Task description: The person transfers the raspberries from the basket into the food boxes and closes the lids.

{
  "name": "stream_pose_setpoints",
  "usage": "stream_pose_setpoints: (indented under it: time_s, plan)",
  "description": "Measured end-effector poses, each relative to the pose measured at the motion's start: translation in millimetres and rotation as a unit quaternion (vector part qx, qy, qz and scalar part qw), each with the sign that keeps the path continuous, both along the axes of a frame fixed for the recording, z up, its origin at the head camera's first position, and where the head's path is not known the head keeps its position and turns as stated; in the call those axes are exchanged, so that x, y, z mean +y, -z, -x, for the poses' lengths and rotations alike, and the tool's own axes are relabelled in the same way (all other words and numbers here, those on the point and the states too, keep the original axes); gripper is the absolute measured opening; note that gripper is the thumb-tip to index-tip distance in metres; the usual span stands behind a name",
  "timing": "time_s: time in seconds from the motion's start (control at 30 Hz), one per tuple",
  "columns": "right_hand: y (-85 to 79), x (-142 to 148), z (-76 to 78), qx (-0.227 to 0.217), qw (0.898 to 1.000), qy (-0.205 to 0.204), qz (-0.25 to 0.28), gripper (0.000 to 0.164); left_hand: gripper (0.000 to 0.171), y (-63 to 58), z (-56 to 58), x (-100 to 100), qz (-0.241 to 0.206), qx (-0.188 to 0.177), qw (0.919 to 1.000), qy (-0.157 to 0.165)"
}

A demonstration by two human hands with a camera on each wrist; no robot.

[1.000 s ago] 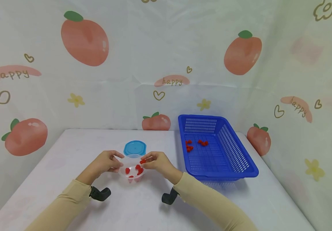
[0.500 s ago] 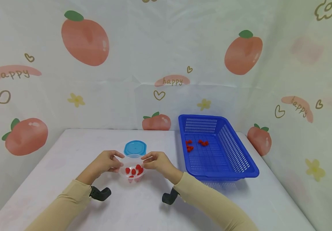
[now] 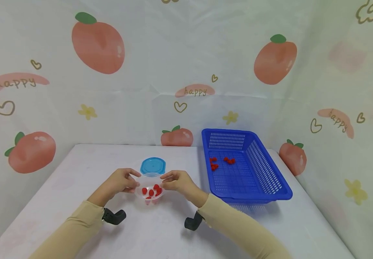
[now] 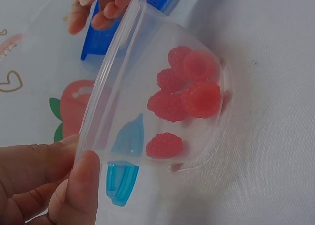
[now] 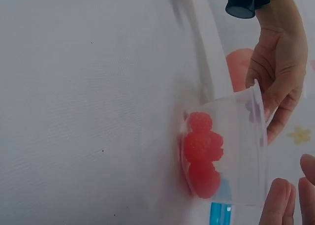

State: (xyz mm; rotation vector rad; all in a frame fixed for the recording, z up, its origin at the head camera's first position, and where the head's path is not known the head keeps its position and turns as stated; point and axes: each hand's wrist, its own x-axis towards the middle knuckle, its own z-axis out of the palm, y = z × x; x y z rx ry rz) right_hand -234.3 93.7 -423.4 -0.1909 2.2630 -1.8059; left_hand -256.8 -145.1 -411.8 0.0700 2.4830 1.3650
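A clear plastic tub (image 4: 142,43) stands on the white table with several red raspberries (image 4: 170,106) on its bottom. At its left side, my left hand (image 3: 125,181) pinches the rim between thumb and fingers, as the left wrist view shows close up. My right hand (image 3: 180,184) is at the opposite side, fingertips (image 5: 276,198) close by the rim and nothing between thumb and fingers. Just behind the tub lies a blue lid (image 3: 153,166).
To the right stands a blue perforated basket (image 3: 245,181), with a few small clusters of raspberries (image 3: 229,160) towards its back left. A fruit-printed cloth (image 3: 125,118) hangs behind the table.
A second ago my right hand held a raspberry over the tub's right side. It has let go, and the raspberry now lies in the tub. The left hand keeps its grip.
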Motion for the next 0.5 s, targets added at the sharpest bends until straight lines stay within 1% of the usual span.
stream_pose_setpoints:
  time_s: [0.13,0.27,0.33,0.5]
  plan:
    - [-6.5,6,-5.8,0.014,1.000,-0.010,-0.001,0.032,0.041,0.8,0.6,0,0.001,0.000,1.0000,-0.001]
    - [-20.0,15,-12.9,0.026,0.999,-0.020,-0.002,0.030,0.041,1.2,0.9,0,0.001,0.001,1.0000,0.003]
    - [-30.2,22,-16.0,0.030,0.999,-0.027,0.008,0.029,0.041,1.3,1.1,0,0.001,0.003,1.0000,0.003]
    - [-63.6,45,-21.3,0.042,0.998,-0.031,0.029,0.028,0.041,1.6,1.4,0,0.004,0.003,1.0000,-0.001]
